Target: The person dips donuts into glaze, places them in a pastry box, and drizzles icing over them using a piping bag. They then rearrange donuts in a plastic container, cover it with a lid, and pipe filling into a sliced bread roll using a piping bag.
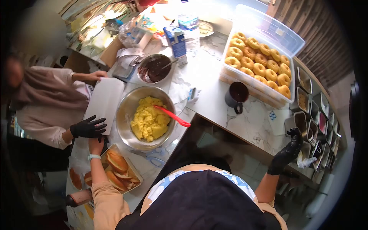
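My left hand, with a light band at the wrist, reaches beside the co-worker's black-gloved hand and a white board-like box; its fingers are mostly hidden. Just below it is a tray of split bread rolls. Off to the right, my right hand wears a black glove, its fingers bent and pressed together with nothing visible in them. It is raised near the metal containers. A steel bowl holds yellow filling and a red spatula.
A plastic bin of ring doughnuts stands at the back right, near a dark mug. Behind the yellow filling are a bowl of chocolate, a carton and a bottle. Scissors lie by the counter edge.
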{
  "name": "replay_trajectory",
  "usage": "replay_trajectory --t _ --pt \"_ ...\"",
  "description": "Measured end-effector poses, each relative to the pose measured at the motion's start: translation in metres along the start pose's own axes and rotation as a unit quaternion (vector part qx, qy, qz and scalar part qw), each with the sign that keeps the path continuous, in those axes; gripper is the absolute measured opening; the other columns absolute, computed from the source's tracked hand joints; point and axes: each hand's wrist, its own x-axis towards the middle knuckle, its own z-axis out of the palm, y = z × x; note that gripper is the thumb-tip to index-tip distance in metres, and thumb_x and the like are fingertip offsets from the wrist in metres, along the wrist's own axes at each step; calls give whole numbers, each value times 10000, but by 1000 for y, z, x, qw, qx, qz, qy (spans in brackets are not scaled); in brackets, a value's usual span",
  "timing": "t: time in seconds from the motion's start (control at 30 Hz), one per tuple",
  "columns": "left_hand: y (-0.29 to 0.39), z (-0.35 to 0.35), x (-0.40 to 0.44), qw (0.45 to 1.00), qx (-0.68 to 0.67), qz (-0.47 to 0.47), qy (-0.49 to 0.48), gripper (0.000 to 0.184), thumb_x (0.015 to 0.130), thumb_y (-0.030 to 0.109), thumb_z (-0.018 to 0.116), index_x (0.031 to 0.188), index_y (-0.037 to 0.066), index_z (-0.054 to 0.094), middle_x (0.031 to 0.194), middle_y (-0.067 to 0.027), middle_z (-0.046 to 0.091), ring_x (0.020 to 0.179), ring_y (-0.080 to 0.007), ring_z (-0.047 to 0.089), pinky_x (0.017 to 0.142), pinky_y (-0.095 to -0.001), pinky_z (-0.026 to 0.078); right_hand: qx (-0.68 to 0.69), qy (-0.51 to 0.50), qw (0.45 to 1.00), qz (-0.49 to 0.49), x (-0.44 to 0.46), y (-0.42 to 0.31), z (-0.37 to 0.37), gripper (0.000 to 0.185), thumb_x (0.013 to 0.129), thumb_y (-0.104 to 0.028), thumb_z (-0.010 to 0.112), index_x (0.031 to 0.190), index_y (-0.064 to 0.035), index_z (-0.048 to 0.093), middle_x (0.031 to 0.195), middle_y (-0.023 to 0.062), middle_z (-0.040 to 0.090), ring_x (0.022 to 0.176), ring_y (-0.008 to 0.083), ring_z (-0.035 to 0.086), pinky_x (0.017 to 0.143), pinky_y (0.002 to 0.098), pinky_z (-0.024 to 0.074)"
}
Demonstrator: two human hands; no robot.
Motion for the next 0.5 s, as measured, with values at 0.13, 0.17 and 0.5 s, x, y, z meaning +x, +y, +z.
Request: replay_trajectory --t 0.13,0.17,0.5 --pt "6 15 5 999 -38 -15 -14 582 696 22 577 1254 66 419 1269 -183 438 1146 -363 430 956 -419 364 35 -7 999 4 3 -3 -19 266 888 -142 394 1023 24 553 948 93 573 897 192 532 847 334 403" --pt "11 18 1 997 -9 -8 79 606 681 17 585 1259 62 407 1269 -200 430 1143 -381 424 960 -423 360 38 -25 999 -6 4 -3 -24 267 897 -146 401 1041 22 552 966 95 572 904 186 534 847 328 407" --pt "145 -170 36 985 -109 -129 33 228 801 177 609 853 -44 603 665 -151 590 637 -257 588 607 -366 456 47 -132 990 -2 52 -1 -76 230 852 -24 488 1076 5 532 995 96 591 889 162 574 795 289 450"
